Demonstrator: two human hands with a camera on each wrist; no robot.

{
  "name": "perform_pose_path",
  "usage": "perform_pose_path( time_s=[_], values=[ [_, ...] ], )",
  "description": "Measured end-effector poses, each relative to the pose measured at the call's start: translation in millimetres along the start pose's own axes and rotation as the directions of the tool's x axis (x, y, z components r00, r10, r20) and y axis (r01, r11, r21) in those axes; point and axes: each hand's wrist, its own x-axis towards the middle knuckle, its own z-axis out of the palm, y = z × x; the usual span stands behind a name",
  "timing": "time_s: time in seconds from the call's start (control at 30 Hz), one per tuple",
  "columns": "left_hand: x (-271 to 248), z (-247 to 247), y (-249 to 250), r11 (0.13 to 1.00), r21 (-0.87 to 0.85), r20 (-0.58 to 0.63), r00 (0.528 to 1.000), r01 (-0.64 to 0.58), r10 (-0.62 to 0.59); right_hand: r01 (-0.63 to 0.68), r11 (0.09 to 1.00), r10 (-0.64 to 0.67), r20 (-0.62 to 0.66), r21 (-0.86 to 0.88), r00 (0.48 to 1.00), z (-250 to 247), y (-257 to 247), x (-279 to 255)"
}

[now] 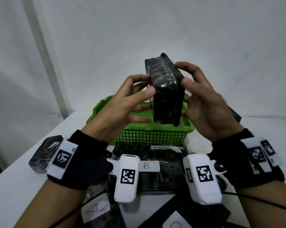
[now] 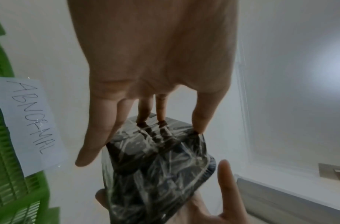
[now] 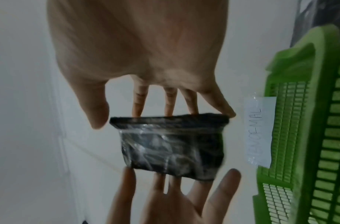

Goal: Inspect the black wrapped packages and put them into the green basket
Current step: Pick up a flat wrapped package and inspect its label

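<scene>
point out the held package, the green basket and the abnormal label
held package [image 1: 167, 102]: head view, on its wrapped front face.
green basket [image 1: 149, 134]: head view, on its near mesh wall.
abnormal label [image 2: 31, 119]: left wrist view, on the handwritten paper's middle.

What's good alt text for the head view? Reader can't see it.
Two bare hands, left hand and right hand, hold a black wrapped package upright between their fingers above a green basket on a white table. More black wrapped packages lie nearer the camera, one with a paper label marked B.
</scene>
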Motion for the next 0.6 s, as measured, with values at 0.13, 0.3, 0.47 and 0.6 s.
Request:
perform_pose_path(
  time_s=[0.13, 0.3, 0.47, 0.6],
  values=[
    [1.4, 3.7, -4.9, 0.999, 0.017, 0.021, 0.999, -0.040, 0.040, -0.039, 0.999, 0.041, -0.099, 0.023, 0.994, -0.7, -2.6, 2.6],
    [5.0, 3.5, -12.8, 0.992, 0.102, 0.068, 0.995, -0.077, 0.070, -0.136, 0.990, 0.138, -0.220, 0.023, 0.966, -1.7, 4.2, 3.1],
    [1.8, 5.9, -12.8, 0.977, 0.184, 0.155, 0.984, -0.111, 0.083, -0.124, 0.992, 0.118, -0.278, -0.003, 0.953, 1.2, 3.5, 4.1],
    [1.5, 9.3, -11.6, 0.978, 0.183, 0.118, 0.990, -0.100, 0.079, -0.043, 0.990, 0.005, -0.262, -0.137, 0.965, 8.8, 6.2, 1.7]
  ],
)
